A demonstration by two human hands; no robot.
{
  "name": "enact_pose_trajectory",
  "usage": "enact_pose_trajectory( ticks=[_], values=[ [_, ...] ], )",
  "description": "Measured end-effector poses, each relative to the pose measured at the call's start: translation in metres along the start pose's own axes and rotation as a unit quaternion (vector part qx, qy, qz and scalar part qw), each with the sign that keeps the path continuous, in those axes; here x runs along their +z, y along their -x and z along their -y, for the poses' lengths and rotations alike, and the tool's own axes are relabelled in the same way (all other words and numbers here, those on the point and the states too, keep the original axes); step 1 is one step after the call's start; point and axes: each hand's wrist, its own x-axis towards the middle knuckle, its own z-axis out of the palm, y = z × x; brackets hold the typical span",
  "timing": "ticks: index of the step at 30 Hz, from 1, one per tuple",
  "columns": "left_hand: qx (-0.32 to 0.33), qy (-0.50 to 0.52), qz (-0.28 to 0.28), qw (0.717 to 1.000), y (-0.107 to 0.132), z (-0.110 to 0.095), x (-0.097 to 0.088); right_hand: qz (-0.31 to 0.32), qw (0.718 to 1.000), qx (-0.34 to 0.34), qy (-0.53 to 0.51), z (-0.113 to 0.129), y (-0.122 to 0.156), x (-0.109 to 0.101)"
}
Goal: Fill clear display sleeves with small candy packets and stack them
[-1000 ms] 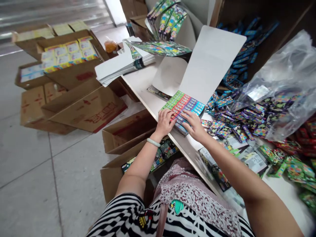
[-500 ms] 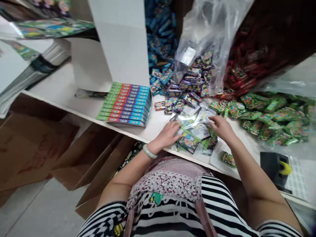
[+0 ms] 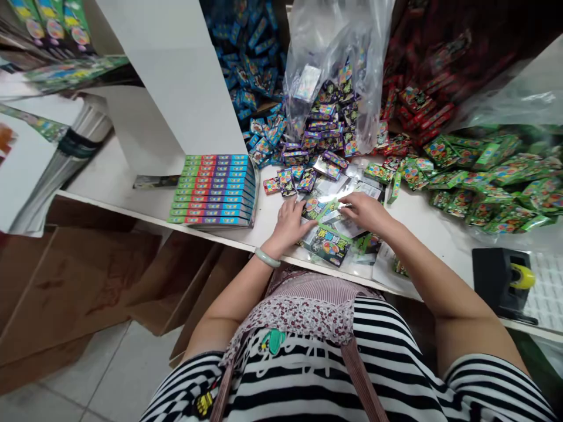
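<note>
My left hand (image 3: 288, 224) lies palm down at the left side of the printed cards, thumb apart from the fingers. Under its thumb is a black and green card (image 3: 328, 245) with colourful lettering, near the front edge. Between my hands lies a second green printed card (image 3: 317, 208), tilted. My right hand (image 3: 364, 211) has its fingers bent and close together at that card's right end; what they pinch is hidden. Shiny clear plastic covers part of the pile. Small purple packets (image 3: 326, 167) lie just beyond.
A stack of striped booklets (image 3: 213, 190) stands on the left. Heaps of blue (image 3: 266, 140), red (image 3: 422, 111) and green packets (image 3: 505, 170) lie behind and right. A clear bag (image 3: 369, 88) stands at the back. A black tape dispenser (image 3: 499, 281) sits at right; cardboard boxes (image 3: 74, 275) are below.
My right hand has moved left, and its spread fingers have drawn together over the cards. The upper green card shows more plainly between my hands. The head view has shifted slightly.
</note>
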Motion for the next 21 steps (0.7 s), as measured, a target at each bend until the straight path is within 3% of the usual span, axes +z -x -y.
enact_pose_trajectory(
  ticks=[4, 7, 11, 14, 16, 18, 21],
  values=[
    [0.039, 0.08, -0.068, 0.994, 0.008, 0.018, -0.012, 0.024, 0.998, -0.048, -0.026, 0.017, 0.016, 0.015],
    [-0.029, 0.161, -0.136, 0.977, 0.011, 0.039, -0.017, 0.023, 0.997, -0.068, 0.017, 0.035, 0.028, 0.036],
    [-0.08, 0.244, -0.107, 0.961, 0.019, 0.049, -0.009, 0.031, 0.994, -0.055, 0.09, 0.062, 0.026, 0.063],
    [-0.085, 0.292, -0.095, 0.948, 0.028, 0.045, -0.006, 0.054, 0.993, -0.027, 0.097, 0.068, 0.015, 0.069],
    [-0.096, 0.318, -0.124, 0.935, 0.033, 0.043, -0.01, 0.085, 0.995, -0.001, 0.056, 0.064, 0.008, 0.064],
    [-0.11, 0.337, -0.19, 0.916, 0.037, 0.041, -0.02, 0.108, 0.993, 0.021, -0.031, 0.055, 0.005, 0.054],
    [-0.112, 0.361, -0.287, 0.88, 0.038, 0.031, -0.032, 0.048, 0.976, 0.044, -0.21, 0.04, 0.005, 0.038]
  ],
)
